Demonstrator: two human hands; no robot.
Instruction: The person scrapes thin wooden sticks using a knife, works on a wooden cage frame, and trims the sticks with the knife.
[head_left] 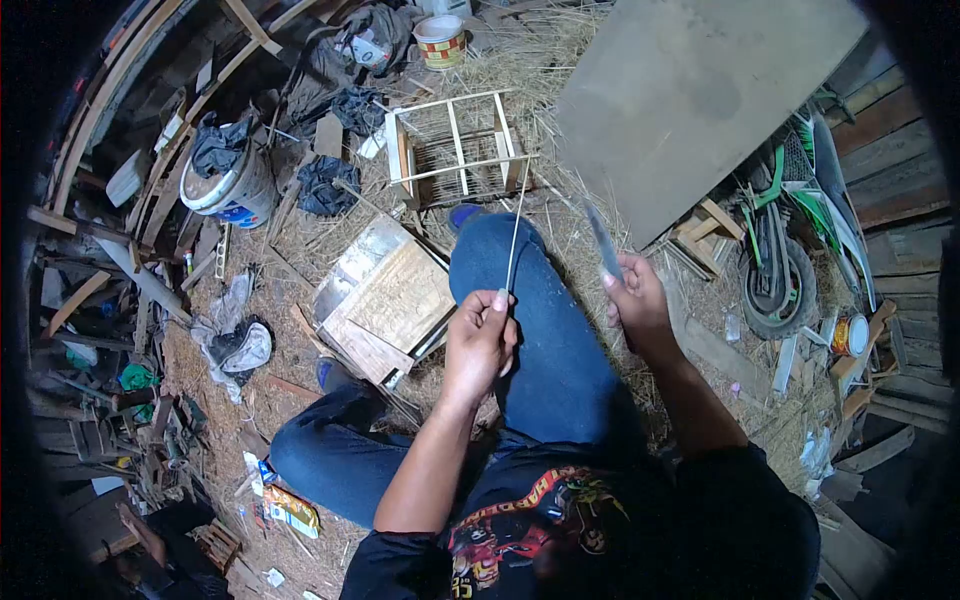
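My left hand (483,340) is closed around the lower end of a thin, pale stick (516,235), which points up and away over my bent knee. In my right hand (637,300) is a knife, its grey blade (601,240) directed forward; the handle is hidden in my fingers. Blade and stick are apart. Beyond the stick's far tip stands a small wooden cage frame (458,135) with thin bars. Left of my knee lies a wooden board (395,290) on a low block.
A large flat panel (690,100) leans at the upper right, beside a green-and-white motorbike (780,240). A white bucket (235,185) and black plastic stand left. Straw and scraps cover the ground. Another person's hand (142,532) shows at lower left.
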